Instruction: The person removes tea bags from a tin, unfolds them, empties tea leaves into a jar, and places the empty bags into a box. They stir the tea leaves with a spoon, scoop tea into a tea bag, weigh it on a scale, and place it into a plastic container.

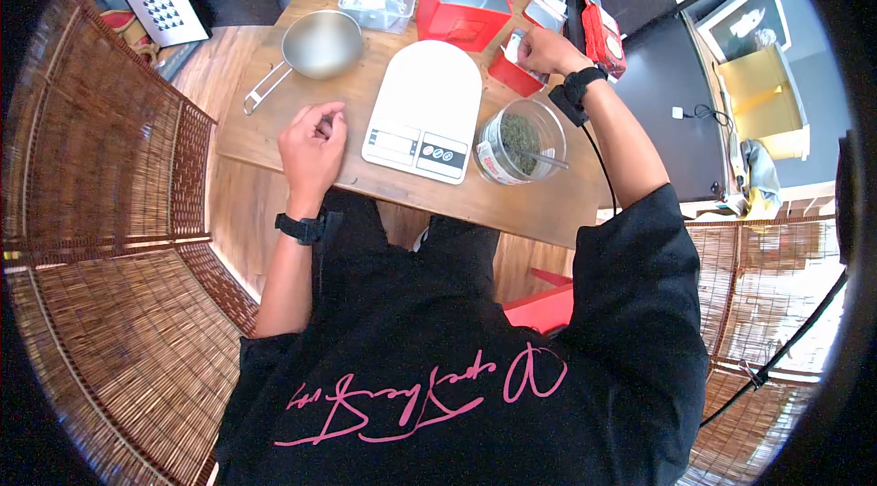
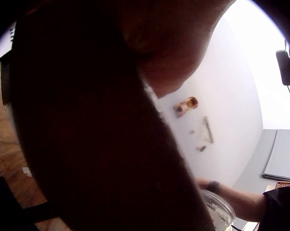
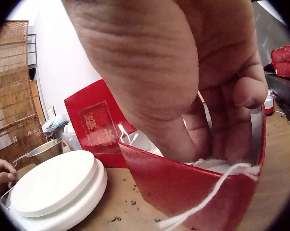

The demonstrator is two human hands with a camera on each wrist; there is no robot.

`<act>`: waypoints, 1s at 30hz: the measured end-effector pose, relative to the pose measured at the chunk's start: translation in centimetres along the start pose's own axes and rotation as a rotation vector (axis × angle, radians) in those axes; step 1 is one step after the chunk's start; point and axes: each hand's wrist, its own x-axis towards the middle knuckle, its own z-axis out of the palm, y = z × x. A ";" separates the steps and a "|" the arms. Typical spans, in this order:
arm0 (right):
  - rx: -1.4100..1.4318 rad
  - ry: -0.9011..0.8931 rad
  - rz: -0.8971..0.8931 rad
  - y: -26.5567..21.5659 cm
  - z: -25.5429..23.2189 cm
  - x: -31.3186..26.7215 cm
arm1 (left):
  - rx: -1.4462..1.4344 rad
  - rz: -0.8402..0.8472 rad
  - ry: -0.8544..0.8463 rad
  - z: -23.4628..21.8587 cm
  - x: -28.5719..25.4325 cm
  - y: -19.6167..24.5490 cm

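My right hand [image 1: 548, 54] reaches down into a small red box [image 1: 514, 75]. In the right wrist view its thumb and fingers dip among white contents with white strings [image 3: 207, 202], one string hanging over the rim; I cannot tell whether the fingertips pinch anything. On the table's near edge my left hand [image 1: 312, 148] rests with loosely bent fingers and holds nothing. Between the hands lies a white kitchen scale [image 1: 427, 102], its platform bare. Right of it stands a clear jar [image 1: 489, 162] of dried green leaves [image 1: 520, 141] with a spoon handle [image 1: 551, 160] leaning out.
A metal saucepan [image 1: 322, 45] sits at the left. Behind the scale stand a taller, open red box [image 1: 464, 11] and a clear plastic container [image 1: 379, 2] with its lid raised. A red packet [image 1: 603, 40] lies at the right. Dark crumbs [image 3: 117, 219] dot the wooden table [image 1: 539, 212].
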 end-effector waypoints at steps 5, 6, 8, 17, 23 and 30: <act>0.064 -0.107 -0.086 0.2 -2.5 -0.3 | -0.037 0.017 0.027 0.0 0.0 0.0; -0.052 -0.145 0.034 -2.0 -4.8 -1.2 | -0.036 0.025 0.029 0.0 0.0 0.0; -0.201 0.062 0.019 -2.8 -6.7 -1.5 | -0.035 0.028 0.031 -0.1 -0.1 0.0; -0.170 0.390 -0.380 -16.6 -11.8 3.3 | 0.002 0.022 0.005 -0.1 0.1 0.0; -0.250 0.386 -0.322 -22.0 -7.8 8.8 | -0.047 0.043 0.063 -0.1 -0.1 -0.3; -0.169 0.272 -0.256 -22.4 -6.0 11.6 | -0.053 0.018 0.032 -0.1 0.1 -0.6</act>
